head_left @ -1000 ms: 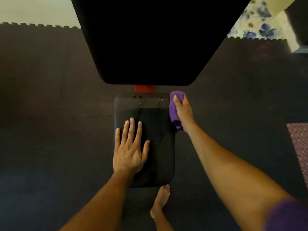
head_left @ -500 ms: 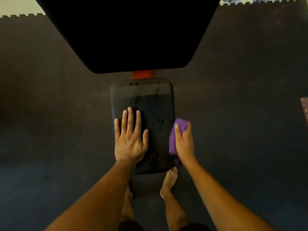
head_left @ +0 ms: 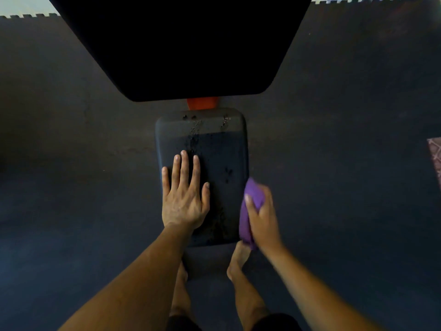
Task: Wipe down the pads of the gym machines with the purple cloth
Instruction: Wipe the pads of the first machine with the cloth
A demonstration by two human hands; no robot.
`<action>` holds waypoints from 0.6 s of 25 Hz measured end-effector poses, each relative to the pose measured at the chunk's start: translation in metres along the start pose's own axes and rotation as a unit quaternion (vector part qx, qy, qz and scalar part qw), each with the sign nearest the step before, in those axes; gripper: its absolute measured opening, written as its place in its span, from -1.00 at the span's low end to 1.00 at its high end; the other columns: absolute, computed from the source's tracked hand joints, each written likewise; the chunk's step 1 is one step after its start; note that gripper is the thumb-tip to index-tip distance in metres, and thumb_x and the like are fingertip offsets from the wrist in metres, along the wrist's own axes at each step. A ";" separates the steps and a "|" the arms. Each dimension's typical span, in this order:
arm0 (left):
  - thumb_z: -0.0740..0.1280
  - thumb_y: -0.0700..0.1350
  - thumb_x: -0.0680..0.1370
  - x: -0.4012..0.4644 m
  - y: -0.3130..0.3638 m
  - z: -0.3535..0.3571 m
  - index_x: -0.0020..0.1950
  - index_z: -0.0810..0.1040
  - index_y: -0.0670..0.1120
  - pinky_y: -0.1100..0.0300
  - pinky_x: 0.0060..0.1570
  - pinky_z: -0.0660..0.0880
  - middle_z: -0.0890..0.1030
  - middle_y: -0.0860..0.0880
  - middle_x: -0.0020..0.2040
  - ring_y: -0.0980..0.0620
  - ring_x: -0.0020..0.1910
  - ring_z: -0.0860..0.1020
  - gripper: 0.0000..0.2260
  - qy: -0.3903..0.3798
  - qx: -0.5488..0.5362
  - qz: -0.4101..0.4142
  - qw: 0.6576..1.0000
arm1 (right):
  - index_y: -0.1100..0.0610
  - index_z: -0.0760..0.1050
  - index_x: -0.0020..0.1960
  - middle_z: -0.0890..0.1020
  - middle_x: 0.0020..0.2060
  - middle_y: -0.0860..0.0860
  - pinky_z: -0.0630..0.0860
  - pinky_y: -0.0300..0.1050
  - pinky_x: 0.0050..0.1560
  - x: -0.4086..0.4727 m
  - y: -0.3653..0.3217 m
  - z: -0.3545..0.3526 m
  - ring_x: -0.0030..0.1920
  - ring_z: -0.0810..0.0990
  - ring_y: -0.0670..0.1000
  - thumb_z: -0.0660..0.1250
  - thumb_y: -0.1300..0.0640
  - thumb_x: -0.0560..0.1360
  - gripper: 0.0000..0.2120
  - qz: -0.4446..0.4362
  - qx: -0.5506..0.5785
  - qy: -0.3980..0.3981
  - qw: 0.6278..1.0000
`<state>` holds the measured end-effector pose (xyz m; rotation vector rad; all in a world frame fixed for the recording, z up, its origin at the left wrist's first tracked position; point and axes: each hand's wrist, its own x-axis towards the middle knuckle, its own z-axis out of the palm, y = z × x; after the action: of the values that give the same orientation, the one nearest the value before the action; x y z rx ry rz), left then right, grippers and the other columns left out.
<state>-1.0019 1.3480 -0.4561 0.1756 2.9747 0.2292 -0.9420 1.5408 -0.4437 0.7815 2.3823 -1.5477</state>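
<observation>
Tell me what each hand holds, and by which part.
The right hand grips the bunched purple cloth around its middle, at the seat pad's right edge. The left hand holds nothing; it rests flat on the pad.

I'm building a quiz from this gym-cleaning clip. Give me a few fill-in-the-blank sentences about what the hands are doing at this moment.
1. The right hand grips a cloth whose colour is ____.
2. The left hand lies flat, fingers straight, on the small black ____.
3. The cloth is at the pad's ____ edge.
4. Between the small pad and the large black pad shows a bracket coloured ____.

Missing words: purple; pad; right; orange
</observation>
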 end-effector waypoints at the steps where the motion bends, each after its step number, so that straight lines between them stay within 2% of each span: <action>1: -0.01 0.14 0.70 -0.001 0.000 0.000 0.71 -0.03 -0.09 -0.24 0.61 -0.05 -0.10 -0.15 0.70 -0.08 0.68 -0.16 -0.38 -0.002 0.000 0.000 1.000 | -0.14 0.31 0.31 0.53 0.07 -0.23 0.37 -0.36 0.10 -0.035 0.015 -0.003 0.04 0.52 -0.35 0.18 -0.15 0.61 -0.70 0.005 -0.016 -0.005 1.000; 2: -0.01 0.14 0.70 -0.001 0.000 0.001 0.71 -0.04 -0.09 -0.24 0.61 -0.05 -0.10 -0.15 0.70 -0.09 0.68 -0.16 -0.38 -0.002 0.001 0.000 1.000 | -0.16 0.30 0.27 0.53 0.03 -0.23 0.39 -0.29 0.11 -0.057 0.021 -0.004 0.03 0.53 -0.35 0.16 -0.17 0.60 -0.73 -0.004 -0.039 -0.012 0.999; 3: -0.01 0.14 0.70 -0.001 0.000 0.002 0.71 -0.04 -0.10 -0.24 0.61 -0.06 -0.10 -0.15 0.70 -0.09 0.68 -0.15 -0.38 -0.001 0.004 0.000 1.000 | -0.12 0.31 0.23 0.53 -0.01 -0.20 0.40 -0.31 0.07 -0.060 0.022 -0.002 0.00 0.53 -0.36 0.16 -0.14 0.62 -0.78 -0.010 -0.067 -0.004 0.998; 5: -0.02 0.14 0.70 -0.001 -0.001 0.002 0.71 -0.04 -0.10 -0.23 0.62 -0.08 -0.11 -0.15 0.70 -0.09 0.68 -0.16 -0.38 -0.003 0.006 0.002 1.000 | -0.01 0.36 0.20 0.51 -0.09 -0.16 0.35 -0.49 -0.09 -0.018 0.002 0.004 -0.11 0.51 -0.42 0.17 -0.01 0.68 -0.87 0.008 -0.057 0.024 0.998; 6: -0.05 0.15 0.71 -0.002 -0.001 0.003 0.71 -0.05 -0.10 -0.22 0.62 -0.09 -0.12 -0.15 0.70 -0.09 0.68 -0.17 -0.38 -0.005 0.007 0.004 1.000 | 0.04 0.38 0.22 0.51 -0.10 -0.15 0.35 -0.51 -0.14 0.016 -0.015 0.006 -0.14 0.51 -0.42 0.17 0.01 0.69 -0.84 0.002 -0.045 0.029 0.999; 7: -0.08 0.16 0.71 -0.002 -0.002 0.004 0.71 -0.07 -0.09 -0.21 0.62 -0.11 -0.13 -0.15 0.70 -0.08 0.68 -0.18 -0.38 -0.007 0.008 0.005 1.000 | 0.08 0.39 0.28 0.53 -0.06 -0.11 0.38 -0.48 -0.14 0.056 -0.033 0.008 -0.13 0.53 -0.36 0.17 -0.02 0.69 -0.76 -0.014 -0.045 0.026 0.999; 8: -0.13 0.18 0.71 -0.001 -0.002 0.004 0.71 -0.09 -0.08 -0.20 0.63 -0.13 -0.14 -0.14 0.70 -0.08 0.68 -0.19 -0.38 -0.009 0.006 0.004 1.000 | 0.10 0.37 0.35 0.55 0.01 -0.06 0.46 -0.36 -0.11 0.094 -0.051 0.009 -0.08 0.56 -0.27 0.15 -0.06 0.70 -0.68 -0.028 -0.042 0.024 0.998; 10: -0.16 0.19 0.70 -0.001 -0.002 0.003 0.71 -0.10 -0.07 -0.19 0.63 -0.15 -0.15 -0.13 0.70 -0.07 0.68 -0.20 -0.38 -0.012 0.001 0.002 1.000 | 0.10 0.36 0.35 0.53 0.13 0.01 0.54 -0.17 -0.10 0.154 -0.083 0.008 0.01 0.59 -0.06 0.13 -0.07 0.70 -0.67 -0.062 -0.048 0.018 0.997; 12: -0.09 0.15 0.71 -0.002 -0.002 0.004 0.71 -0.07 -0.08 -0.20 0.63 -0.13 -0.13 -0.14 0.70 -0.08 0.68 -0.18 -0.39 -0.005 -0.001 -0.001 1.000 | 0.11 0.38 0.31 0.50 0.11 -0.04 0.55 -0.18 -0.10 0.174 -0.101 0.007 -0.05 0.53 -0.16 0.15 -0.03 0.70 -0.72 -0.097 -0.059 0.009 0.993; 14: -0.04 0.13 0.70 -0.002 -0.001 0.003 0.71 -0.05 -0.08 -0.19 0.63 -0.12 -0.10 -0.14 0.70 -0.07 0.68 -0.16 -0.39 0.001 -0.007 -0.004 1.000 | 0.11 0.36 0.37 0.45 0.16 -0.07 0.54 -0.29 -0.22 0.155 -0.096 0.004 -0.13 0.46 -0.28 0.17 -0.04 0.70 -0.67 -0.101 -0.064 0.011 0.993; 15: -0.04 0.12 0.70 -0.002 -0.001 0.003 0.71 -0.05 -0.08 -0.19 0.63 -0.13 -0.09 -0.13 0.71 -0.07 0.68 -0.16 -0.40 0.001 -0.009 -0.003 1.000 | 0.12 0.35 0.39 0.45 0.21 -0.06 0.52 -0.30 -0.20 0.134 -0.082 0.003 -0.09 0.47 -0.28 0.19 -0.04 0.69 -0.64 -0.109 -0.062 0.020 0.992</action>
<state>-0.9998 1.3473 -0.4588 0.1655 2.9737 0.2541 -1.0980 1.5555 -0.4381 0.5470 2.6389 -1.4510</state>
